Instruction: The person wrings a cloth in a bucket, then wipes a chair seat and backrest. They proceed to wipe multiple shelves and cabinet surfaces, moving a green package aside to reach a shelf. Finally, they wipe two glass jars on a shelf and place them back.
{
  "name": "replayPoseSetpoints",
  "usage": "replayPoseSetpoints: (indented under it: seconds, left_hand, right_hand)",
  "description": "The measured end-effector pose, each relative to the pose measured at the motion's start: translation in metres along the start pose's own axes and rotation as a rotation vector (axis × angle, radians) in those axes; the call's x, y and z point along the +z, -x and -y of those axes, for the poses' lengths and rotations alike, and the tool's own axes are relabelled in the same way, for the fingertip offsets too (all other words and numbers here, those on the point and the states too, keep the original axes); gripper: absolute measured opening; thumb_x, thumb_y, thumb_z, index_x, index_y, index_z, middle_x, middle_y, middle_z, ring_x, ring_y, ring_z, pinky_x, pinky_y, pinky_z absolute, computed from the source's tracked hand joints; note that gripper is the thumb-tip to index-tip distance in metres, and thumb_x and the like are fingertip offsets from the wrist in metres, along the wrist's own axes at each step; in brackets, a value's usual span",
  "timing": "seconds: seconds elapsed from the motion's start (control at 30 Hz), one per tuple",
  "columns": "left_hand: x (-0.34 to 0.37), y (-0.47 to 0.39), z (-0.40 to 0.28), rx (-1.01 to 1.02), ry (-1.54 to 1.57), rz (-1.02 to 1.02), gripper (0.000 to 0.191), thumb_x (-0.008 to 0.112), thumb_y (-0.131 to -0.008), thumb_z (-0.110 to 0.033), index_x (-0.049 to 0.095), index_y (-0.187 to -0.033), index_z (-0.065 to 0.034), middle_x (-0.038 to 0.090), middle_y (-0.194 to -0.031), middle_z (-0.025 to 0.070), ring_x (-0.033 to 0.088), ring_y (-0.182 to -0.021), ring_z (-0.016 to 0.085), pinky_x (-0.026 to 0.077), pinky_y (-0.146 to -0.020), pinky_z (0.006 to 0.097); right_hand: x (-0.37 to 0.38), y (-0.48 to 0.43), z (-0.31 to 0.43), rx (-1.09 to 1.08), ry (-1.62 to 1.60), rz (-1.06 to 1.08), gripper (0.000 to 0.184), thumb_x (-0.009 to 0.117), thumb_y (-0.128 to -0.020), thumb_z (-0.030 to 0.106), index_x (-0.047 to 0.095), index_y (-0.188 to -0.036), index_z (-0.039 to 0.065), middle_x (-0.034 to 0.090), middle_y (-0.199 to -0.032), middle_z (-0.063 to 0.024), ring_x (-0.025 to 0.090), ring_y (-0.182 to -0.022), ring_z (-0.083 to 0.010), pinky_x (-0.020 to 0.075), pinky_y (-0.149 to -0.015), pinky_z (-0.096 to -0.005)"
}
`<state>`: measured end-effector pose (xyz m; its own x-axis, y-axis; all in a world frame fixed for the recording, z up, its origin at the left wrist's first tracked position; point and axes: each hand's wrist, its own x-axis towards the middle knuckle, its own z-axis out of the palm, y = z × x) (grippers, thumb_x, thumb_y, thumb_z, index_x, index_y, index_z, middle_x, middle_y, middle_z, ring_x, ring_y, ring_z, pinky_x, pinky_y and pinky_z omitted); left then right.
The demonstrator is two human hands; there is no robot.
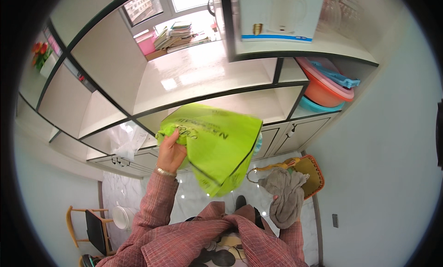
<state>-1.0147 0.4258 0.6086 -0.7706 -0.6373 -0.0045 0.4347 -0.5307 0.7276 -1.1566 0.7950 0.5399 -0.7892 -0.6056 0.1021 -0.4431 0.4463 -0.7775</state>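
My left hand grips the gathered end of a bright green plastic bag that bears dark writing. The bag spreads out to the right of the fist, in front of the lower shelves, and its lower edge hangs over the floor. At my right side, a bunched grey cloth drapes over my right hand; only a fingertip and part of the wrist show around it. Behind that cloth stands an orange-rimmed basket against the wall, with a yellow strip of fabric lying across its edge.
A white shelf unit with dark edges spans the front. Its right side holds stacked plastic basins and a boxed kettle. A clear plastic bag hangs at lower left. A chair and a white bucket stand left.
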Motion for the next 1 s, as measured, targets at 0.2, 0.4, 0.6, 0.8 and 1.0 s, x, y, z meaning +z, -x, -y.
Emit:
replayPoseSetpoints:
  seconds: [0.2,0.4,0.6,0.8,1.0]
  left_hand:
    - [-0.030,0.111,-0.047,0.113,-0.085,-0.166,0.032,0.049,-0.100,-0.013,0.050,-0.130,-0.0019,0.060,-0.124,0.0081,0.059,-0.112,0.020,0.048,-0.097,0.0368]
    - [-0.099,0.240,-0.088,0.317,-0.380,-0.458,0.039,0.049,-0.100,-0.015,0.047,-0.136,-0.0004,0.056,-0.131,0.0089,0.056,-0.115,0.019,0.045,-0.098,0.0346]
    - [-0.121,0.363,-0.113,0.288,0.027,-0.564,0.036,0.044,-0.103,-0.020,0.049,-0.131,0.0013,0.058,-0.131,0.0128,0.058,-0.116,0.024,0.046,-0.099,0.0379]
    - [-0.196,0.453,-0.091,0.279,0.020,-0.761,0.035,0.044,-0.103,-0.021,0.050,-0.130,0.0012,0.059,-0.129,0.0128,0.060,-0.113,0.023,0.048,-0.099,0.0375]
    - [-0.304,0.552,-0.071,0.217,0.034,-1.141,0.034,0.050,-0.099,-0.023,0.056,-0.123,-0.0003,0.063,-0.122,0.0113,0.061,-0.110,0.026,0.047,-0.097,0.0413]
  right_hand:
    - [0.014,-0.007,0.019,-0.279,0.324,-0.068,0.057,0.049,-0.087,0.013,0.038,-0.139,-0.005,0.050,-0.131,-0.0225,0.046,-0.117,-0.0424,0.0331,-0.105,-0.0481]
    - [0.030,0.011,0.028,-0.461,0.592,-0.056,0.059,0.051,-0.086,0.010,0.036,-0.139,-0.010,0.040,-0.144,-0.0237,0.036,-0.134,-0.0410,0.0278,-0.110,-0.0456]
    - [0.045,0.027,0.015,-0.347,0.654,0.012,0.055,0.051,-0.093,0.022,0.039,-0.143,0.002,0.040,-0.148,-0.0142,0.036,-0.136,-0.0320,0.0267,-0.113,-0.0398]
    - [0.053,0.045,0.005,-0.281,0.546,-0.015,0.055,0.050,-0.094,0.024,0.037,-0.145,0.007,0.044,-0.144,-0.0100,0.039,-0.133,-0.0266,0.0269,-0.114,-0.0386]
    - [0.053,0.045,-0.012,0.072,-0.184,0.149,0.050,0.043,-0.100,0.025,0.032,-0.146,0.009,0.043,-0.143,-0.0064,0.042,-0.130,-0.0226,0.0353,-0.108,-0.0342]
